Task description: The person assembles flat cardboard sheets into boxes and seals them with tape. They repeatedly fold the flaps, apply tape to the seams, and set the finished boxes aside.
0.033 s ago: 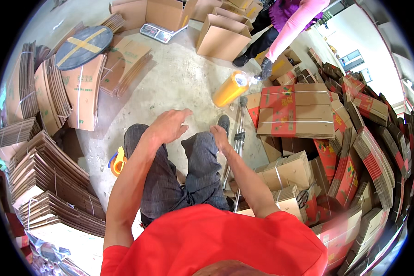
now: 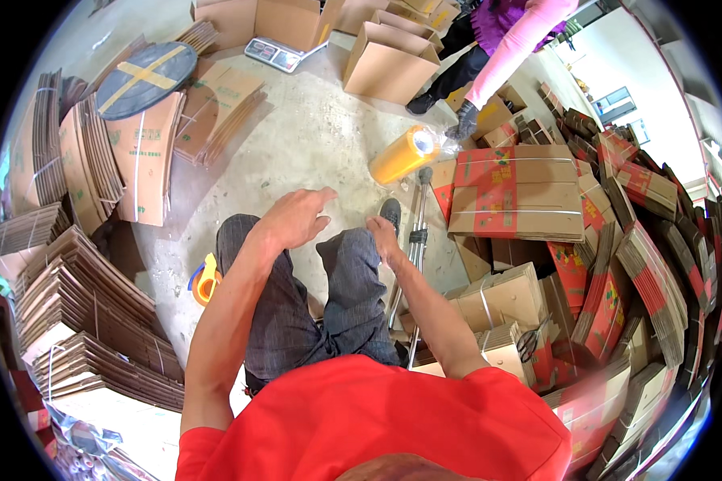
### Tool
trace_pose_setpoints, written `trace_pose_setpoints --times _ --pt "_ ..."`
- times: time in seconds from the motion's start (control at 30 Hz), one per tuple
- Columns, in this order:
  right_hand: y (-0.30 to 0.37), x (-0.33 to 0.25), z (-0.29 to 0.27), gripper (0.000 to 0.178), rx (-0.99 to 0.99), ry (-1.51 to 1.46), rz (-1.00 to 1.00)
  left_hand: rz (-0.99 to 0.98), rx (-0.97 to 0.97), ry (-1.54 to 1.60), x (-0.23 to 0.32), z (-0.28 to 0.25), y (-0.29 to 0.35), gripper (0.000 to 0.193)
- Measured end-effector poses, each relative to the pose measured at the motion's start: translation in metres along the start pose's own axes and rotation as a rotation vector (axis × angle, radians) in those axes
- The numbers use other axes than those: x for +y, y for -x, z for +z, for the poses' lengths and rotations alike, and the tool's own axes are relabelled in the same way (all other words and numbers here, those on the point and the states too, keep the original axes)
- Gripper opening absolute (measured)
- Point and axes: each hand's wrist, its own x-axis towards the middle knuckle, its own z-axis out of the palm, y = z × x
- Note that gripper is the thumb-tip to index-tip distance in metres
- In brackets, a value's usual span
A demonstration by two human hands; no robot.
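My left hand (image 2: 297, 218) is above my left knee, fingers loosely apart and holding nothing. On the side of my right knee lies my right hand (image 2: 383, 236); its fingers look slightly bent, with nothing seen in them. Beyond both hands, a tilted yellow cylinder of what looks like packing tape rolls (image 2: 399, 158) in clear wrap is near the floor. Another person's dark-gloved hand (image 2: 462, 121) has hold of the wrap at its upper end. A tape dispenser with an orange roll (image 2: 207, 284) sits on the floor to the left of my left leg.
Bundled flat cartons (image 2: 515, 196) crowd the right; more carton stacks (image 2: 88, 305) line the left. Metal poles (image 2: 416, 248) stand beside my right leg. Scissors (image 2: 528, 345) rest on cartons. Farther off are a scale (image 2: 273, 54), open boxes (image 2: 389, 64) and a round grey lid (image 2: 148, 90).
The yellow cylinder has tilted slightly, its upper end moving a little right. The other person's gloved hand has shifted slightly with it. My hands stay in place.
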Motion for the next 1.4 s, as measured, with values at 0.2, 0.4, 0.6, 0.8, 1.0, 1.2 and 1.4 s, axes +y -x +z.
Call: trace_pose_setpoints --times 0.2,0.4,0.6,0.8,1.0,1.2,1.4 --pt "-0.022 0.024 -0.001 0.038 -0.018 0.005 -0.09 0.079 0.091 0.008 0.005 -0.011 -0.007 0.046" --pt "-0.023 -0.027 -0.017 0.043 -0.112 -0.434 0.227 0.325 0.665 0.163 0.001 -0.027 -0.024 0.033" --pt "-0.042 -0.006 -0.014 0.044 -0.34 -0.418 0.252 -0.057 1.239 0.091 -0.028 -0.024 0.107 0.057" --pt "-0.027 -0.049 -0.007 0.042 -0.456 -0.423 0.345 -0.519 1.38 -0.825 -0.049 -0.054 0.291 0.077" --pt "-0.072 -0.017 0.003 0.048 -0.52 -0.308 0.271 -0.995 1.184 -1.021 -0.059 -0.074 0.439 0.078" --pt "-0.099 0.022 0.001 0.05 -0.665 -0.293 0.077 -0.865 1.024 -0.937 -0.045 -0.059 0.462 0.08" --pt "-0.106 0.021 0.008 0.051 -0.677 -0.336 0.172 -0.89 1.022 -0.962 -0.022 -0.033 0.469 0.073"
